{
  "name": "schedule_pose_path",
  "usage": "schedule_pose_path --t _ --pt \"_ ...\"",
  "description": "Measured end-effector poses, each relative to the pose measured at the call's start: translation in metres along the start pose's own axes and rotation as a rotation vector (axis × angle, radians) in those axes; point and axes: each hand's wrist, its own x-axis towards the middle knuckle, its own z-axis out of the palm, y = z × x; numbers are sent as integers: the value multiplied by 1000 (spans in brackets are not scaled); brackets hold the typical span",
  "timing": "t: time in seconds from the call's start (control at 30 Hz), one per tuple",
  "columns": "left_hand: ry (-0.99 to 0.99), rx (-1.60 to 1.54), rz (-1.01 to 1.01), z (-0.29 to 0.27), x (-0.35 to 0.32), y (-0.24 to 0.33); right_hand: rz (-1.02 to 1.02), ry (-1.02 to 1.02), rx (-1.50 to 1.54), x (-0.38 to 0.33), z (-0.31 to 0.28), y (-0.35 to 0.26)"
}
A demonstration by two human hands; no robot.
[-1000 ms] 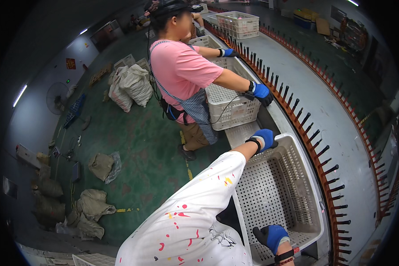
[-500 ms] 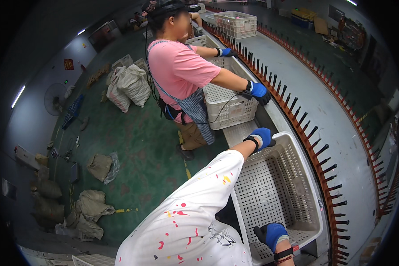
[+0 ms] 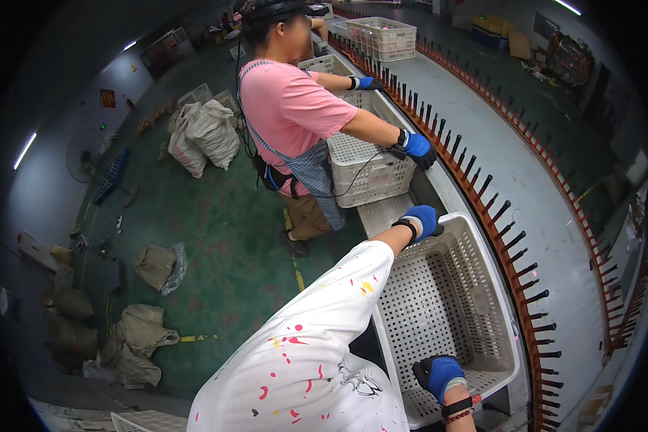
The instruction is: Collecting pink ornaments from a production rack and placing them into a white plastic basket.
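Observation:
A white perforated plastic crate [image 3: 428,313] stands before me, with nothing visible lying in it. My left hand [image 3: 421,219], in a blue and black glove, is closed on its rim at the far left corner. My right hand [image 3: 439,376], gloved alike, hangs inside the near end with the wrist by the near rim. Its fingers are curled, and their undersides are hidden. Right alongside the crate runs a curved orange-brown rail [image 3: 507,270] bearing a row of upright black-tipped pegs.
A co-worker in a pink shirt [image 3: 288,101] stands at the far left, gloved hands by the rail, beside another white crate [image 3: 374,176]. A grey surface [image 3: 497,129] lies beyond the pegs. Sacks [image 3: 205,137] rest on the green floor [image 3: 223,252].
The view has shifted slightly. Both my hands stay at the crate in nearly the same places, and the co-worker's pose is almost unchanged.

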Motion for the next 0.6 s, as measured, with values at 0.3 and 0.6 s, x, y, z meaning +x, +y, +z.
schedule_pose_path --t 0.3,0.6 --pt "16 20 14 1 1 -7 8 -36 -45 8 -1 -3" --pt "14 26 6 7 14 -20 24 -54 -55 13 2 -3"
